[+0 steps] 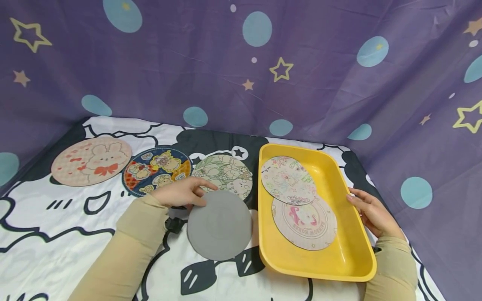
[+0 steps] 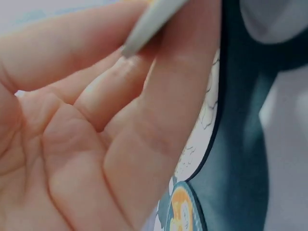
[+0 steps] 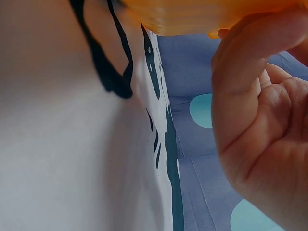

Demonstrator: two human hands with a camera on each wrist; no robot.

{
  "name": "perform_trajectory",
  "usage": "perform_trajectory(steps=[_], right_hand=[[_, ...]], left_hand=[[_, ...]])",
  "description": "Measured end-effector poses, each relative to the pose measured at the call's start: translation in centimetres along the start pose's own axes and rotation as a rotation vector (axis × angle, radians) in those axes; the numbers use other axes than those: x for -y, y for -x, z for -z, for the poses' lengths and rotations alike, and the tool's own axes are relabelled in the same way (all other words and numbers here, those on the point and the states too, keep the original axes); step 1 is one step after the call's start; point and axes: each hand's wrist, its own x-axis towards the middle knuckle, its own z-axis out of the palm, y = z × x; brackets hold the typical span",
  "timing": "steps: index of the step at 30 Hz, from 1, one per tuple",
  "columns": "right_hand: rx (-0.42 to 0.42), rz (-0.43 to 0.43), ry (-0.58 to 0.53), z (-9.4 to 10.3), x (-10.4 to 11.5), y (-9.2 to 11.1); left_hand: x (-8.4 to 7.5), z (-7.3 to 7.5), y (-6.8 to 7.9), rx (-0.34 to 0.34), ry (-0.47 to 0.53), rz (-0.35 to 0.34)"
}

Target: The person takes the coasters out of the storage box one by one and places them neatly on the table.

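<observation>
My left hand (image 1: 184, 191) pinches the upper left edge of a plain grey round mat (image 1: 219, 225). In the left wrist view, the edge of that grey mat (image 2: 153, 28) sits between thumb and finger. My right hand (image 1: 376, 213) grips the right rim of a yellow plastic tray (image 1: 344, 251), thumb at the rim; the right wrist view shows its fingers curled against the tray (image 3: 202, 17). Inside the tray lie two printed round mats: a pale one with colourful drawings (image 1: 288, 179) partly overlaps one with a pink-maned horse (image 1: 306, 225).
Left of the tray lie a green printed round mat (image 1: 229, 173), a dark blue one with bears (image 1: 156, 167) and a pink one with a rabbit (image 1: 92, 161). They rest on a black-and-white cartoon cloth (image 1: 67, 225). A purple curtain (image 1: 211, 54) hangs behind.
</observation>
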Motion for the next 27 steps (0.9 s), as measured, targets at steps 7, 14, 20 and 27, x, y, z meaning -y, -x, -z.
perform_trajectory(steps=[7, 14, 20, 27], right_hand=[[0.016, 0.011, -0.015, -0.01, -0.16, -0.05], [-0.001, 0.004, 0.004, -0.01, -0.03, -0.13], [-0.022, -0.014, 0.025, -0.17, 0.13, 0.06], [-0.01, -0.004, 0.014, -0.32, 0.2, 0.17]], left_hand=[[-0.16, 0.2, 0.45, -0.025, 0.019, 0.038], [-0.19, 0.28, 0.81, -0.06, -0.043, 0.061], [-0.09, 0.2, 0.68, -0.091, -0.088, 0.097], [0.17, 0.19, 0.66, -0.111, -0.108, 0.094]])
